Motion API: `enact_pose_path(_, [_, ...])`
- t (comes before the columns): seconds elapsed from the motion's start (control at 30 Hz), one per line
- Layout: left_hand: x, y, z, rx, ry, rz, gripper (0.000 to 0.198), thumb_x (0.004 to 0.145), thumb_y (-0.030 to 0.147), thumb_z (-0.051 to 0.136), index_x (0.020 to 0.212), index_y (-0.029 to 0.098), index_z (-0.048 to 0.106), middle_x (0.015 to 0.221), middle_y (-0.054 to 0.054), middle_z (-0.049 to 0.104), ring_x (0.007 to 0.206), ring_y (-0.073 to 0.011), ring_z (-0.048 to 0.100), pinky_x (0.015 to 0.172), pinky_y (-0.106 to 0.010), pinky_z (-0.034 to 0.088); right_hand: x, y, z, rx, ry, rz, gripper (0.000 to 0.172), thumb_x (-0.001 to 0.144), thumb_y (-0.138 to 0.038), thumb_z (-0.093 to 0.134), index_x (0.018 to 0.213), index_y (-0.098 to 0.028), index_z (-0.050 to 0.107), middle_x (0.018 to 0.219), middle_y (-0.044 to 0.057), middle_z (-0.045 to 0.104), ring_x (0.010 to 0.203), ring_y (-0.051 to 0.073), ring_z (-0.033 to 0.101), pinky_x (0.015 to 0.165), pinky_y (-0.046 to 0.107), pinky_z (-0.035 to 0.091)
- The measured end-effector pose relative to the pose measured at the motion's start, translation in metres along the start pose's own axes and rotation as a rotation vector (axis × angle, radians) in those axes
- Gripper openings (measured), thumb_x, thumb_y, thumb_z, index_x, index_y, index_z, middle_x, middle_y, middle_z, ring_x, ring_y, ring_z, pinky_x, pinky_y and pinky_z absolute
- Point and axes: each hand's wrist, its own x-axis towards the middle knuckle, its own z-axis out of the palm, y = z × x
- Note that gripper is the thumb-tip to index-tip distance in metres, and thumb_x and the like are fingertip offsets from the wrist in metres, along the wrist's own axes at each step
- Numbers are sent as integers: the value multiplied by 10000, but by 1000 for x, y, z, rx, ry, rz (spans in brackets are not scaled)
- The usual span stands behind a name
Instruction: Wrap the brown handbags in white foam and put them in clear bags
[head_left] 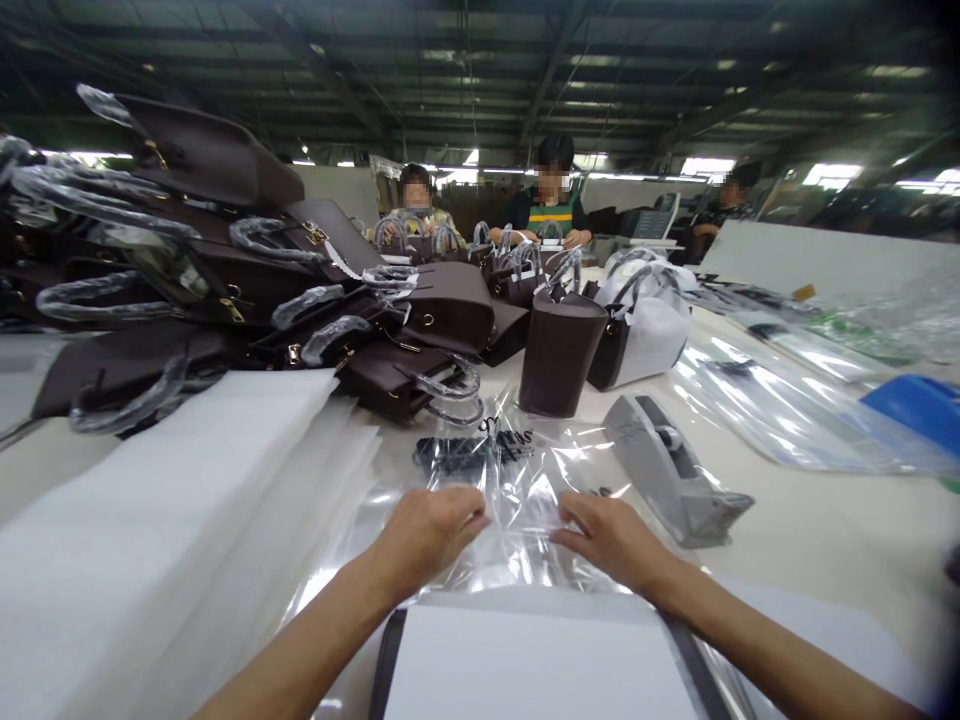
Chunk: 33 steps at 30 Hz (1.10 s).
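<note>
My left hand (427,535) and my right hand (611,540) rest side by side on a clear plastic bag (517,480) lying on the table. Both hands have their fingers curled and pinch the plastic near its middle. A white flat sheet with a dark edge (525,660) sits under the near end of the bag, between my forearms. A small black printed mark (469,455) shows through the plastic just beyond my left hand.
A grey tape dispenser (671,465) stands right of my right hand. A stack of white foam sheets (165,520) fills the left. Several dark brown handbags (247,290) with wrapped handles pile up behind; one (559,350) stands upright. Three people work at the far end.
</note>
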Motion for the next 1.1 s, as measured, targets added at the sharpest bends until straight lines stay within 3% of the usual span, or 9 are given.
enact_pose_path(0.1, [-5, -6, 4, 109, -16, -67, 146, 775, 348, 580, 845, 220, 564, 745, -9, 607, 632, -159, 538, 604, -262, 349, -5, 2, 5, -33, 117, -7, 226, 839, -356, 551, 709, -181, 491, 629, 1, 564, 548, 127, 510, 530, 229, 314])
enact_pose_path(0.3, [-28, -23, -2, 263, 206, -433, 237, 845, 365, 429, 927, 184, 558, 1031, -103, 562, 981, -259, 524, 749, -341, 400, -16, 8, 1, 1, 447, -164, 168, 861, -274, 525, 728, -179, 487, 630, 3, 533, 574, 110, 494, 572, 223, 334])
enact_pose_path(0.37, [-40, -30, 4, 119, 248, -642, 427, 813, 515, 419, 1085, 195, 494, 1093, -110, 556, 960, -266, 554, 707, -338, 422, -19, 11, 4, 35, 451, -186, 152, 847, -262, 549, 736, -180, 486, 632, 1, 534, 575, 106, 491, 572, 217, 339])
enact_pose_path(0.47, [-54, -38, 24, -373, 70, -833, 619, 748, 639, 406, 1151, 170, 424, 813, -76, 638, 674, -238, 617, 558, -311, 422, -23, 17, 14, 82, 406, -189, 167, 847, -287, 548, 730, -183, 491, 631, 8, 542, 578, 111, 499, 573, 221, 347])
enact_pose_path(0.53, [-61, -41, 39, -732, 40, -854, 550, 742, 597, 436, 1087, 168, 446, 651, -23, 612, 577, -204, 603, 472, -259, 386, -25, 20, 23, 126, 310, -168, 193, 848, -327, 533, 720, -186, 501, 643, 17, 557, 594, 123, 512, 583, 231, 356])
enact_pose_path(0.7, [-64, -27, 51, -1189, 478, -773, 368, 697, 437, 577, 952, 193, 472, 985, -41, 618, 506, -78, 541, 367, -168, 278, -26, 24, 45, 205, 142, -82, 208, 819, -369, 533, 726, -183, 530, 622, 10, 567, 535, 124, 492, 531, 235, 345])
enact_pose_path(0.8, [-60, -18, 51, -1256, 681, -650, 389, 624, 372, 671, 909, 195, 474, 1046, -33, 602, 440, -28, 472, 359, -154, 298, -24, 23, 50, 262, 104, -100, 301, 792, -443, 554, 646, -182, 513, 534, -25, 517, 462, 97, 442, 461, 207, 320])
enact_pose_path(0.93, [-52, -20, 71, -1189, 966, -555, 437, 599, 346, 691, 971, 199, 514, 913, -19, 594, 816, -166, 615, 685, -267, 502, -20, 21, 43, 302, 163, -31, 363, 884, -438, 423, 656, -171, 517, 512, -25, 484, 454, 88, 430, 435, 189, 324])
enact_pose_path(1.1, [-45, -26, 97, -831, 995, -584, 500, 644, 448, 632, 1070, 195, 559, 800, -3, 565, 731, -154, 601, 633, -261, 506, -16, 21, 44, 143, 302, -163, 349, 843, -480, 495, 693, -169, 549, 605, 16, 568, 543, 115, 514, 530, 217, 379])
